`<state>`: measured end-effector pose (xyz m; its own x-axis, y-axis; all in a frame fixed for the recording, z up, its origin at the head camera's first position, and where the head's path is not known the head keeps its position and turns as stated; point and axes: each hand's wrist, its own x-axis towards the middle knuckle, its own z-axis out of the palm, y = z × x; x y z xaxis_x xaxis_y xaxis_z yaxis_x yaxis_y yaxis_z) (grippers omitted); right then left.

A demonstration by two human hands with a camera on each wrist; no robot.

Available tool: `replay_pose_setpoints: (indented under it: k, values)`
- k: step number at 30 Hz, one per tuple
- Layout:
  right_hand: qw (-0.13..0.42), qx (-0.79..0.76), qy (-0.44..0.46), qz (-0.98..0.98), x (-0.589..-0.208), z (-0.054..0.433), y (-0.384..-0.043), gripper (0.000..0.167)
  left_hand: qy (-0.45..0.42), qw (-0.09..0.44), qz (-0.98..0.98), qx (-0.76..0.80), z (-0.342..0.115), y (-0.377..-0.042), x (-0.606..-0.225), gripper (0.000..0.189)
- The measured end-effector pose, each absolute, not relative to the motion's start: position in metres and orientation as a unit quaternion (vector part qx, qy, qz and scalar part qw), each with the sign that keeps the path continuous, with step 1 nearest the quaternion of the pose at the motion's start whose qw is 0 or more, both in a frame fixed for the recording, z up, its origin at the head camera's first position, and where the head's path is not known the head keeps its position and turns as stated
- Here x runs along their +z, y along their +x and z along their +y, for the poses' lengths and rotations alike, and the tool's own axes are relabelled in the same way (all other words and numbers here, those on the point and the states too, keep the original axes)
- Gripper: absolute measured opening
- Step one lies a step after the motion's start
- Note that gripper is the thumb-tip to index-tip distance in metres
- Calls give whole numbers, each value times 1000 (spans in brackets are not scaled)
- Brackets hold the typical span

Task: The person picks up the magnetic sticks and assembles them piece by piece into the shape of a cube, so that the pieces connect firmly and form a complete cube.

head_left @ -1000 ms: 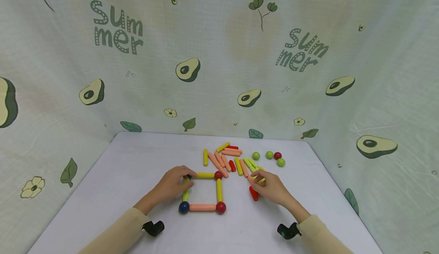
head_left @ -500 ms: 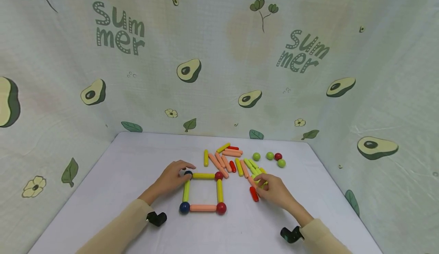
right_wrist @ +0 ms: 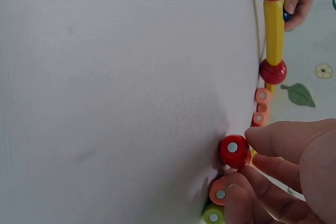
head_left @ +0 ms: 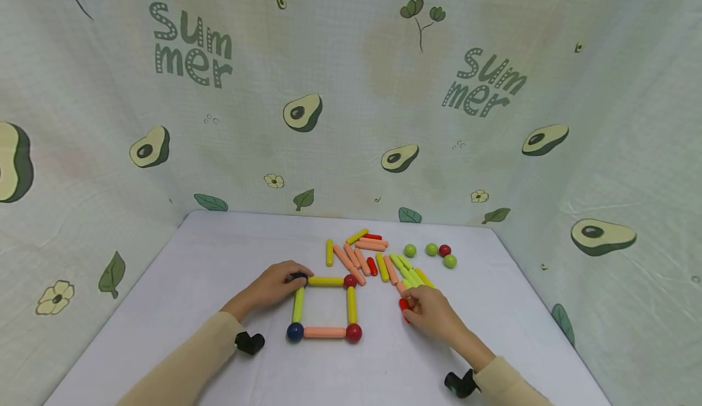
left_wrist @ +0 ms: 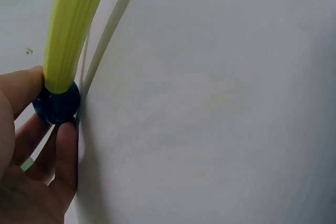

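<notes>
On the white table lies a square of sticks and balls. My left hand (head_left: 271, 285) pinches the dark blue ball (left_wrist: 58, 106) at its far left corner, where a lime stick (left_wrist: 73, 30) and a yellow stick (head_left: 326, 281) meet. Another blue ball (head_left: 295, 332), a peach stick (head_left: 325, 332), two red balls (head_left: 353, 333) and a second yellow stick (head_left: 351, 305) make up the other sides. To the right, my right hand (head_left: 436, 314) holds a short red stick (right_wrist: 233, 150) between thumb and fingers, its pale round end showing in the right wrist view.
Loose peach sticks (head_left: 373, 244), yellow sticks (head_left: 329, 252), red sticks (head_left: 372, 266) and lime sticks (head_left: 406, 266) lie beyond and right of the square. Several green balls (head_left: 409, 250) and one red ball (head_left: 445, 250) sit further back right. A printed cloth (head_left: 351, 89) hangs behind.
My right hand has come nearer from the lime and yellow sticks onto the red stick. The left fingers lifted off the far blue ball, then closed round it again.
</notes>
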<state>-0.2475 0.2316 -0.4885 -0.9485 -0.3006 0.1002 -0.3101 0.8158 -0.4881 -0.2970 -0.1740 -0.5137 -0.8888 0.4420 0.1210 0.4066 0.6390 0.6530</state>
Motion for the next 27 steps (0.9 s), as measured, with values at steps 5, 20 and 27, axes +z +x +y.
replay_pose_setpoints:
  k: [5,20,27]
  values:
    - [16,222,165,-961,-490,228,-244,29,237,39,903,356,-176,-296,-509,24]
    - [-4,189,210,-959,-483,220,-243,25,221,50,906,357,-176,-296,-511,27]
    - [10,227,236,-945,-470,200,-244,23,197,72,906,368,-178,-297,-511,28]
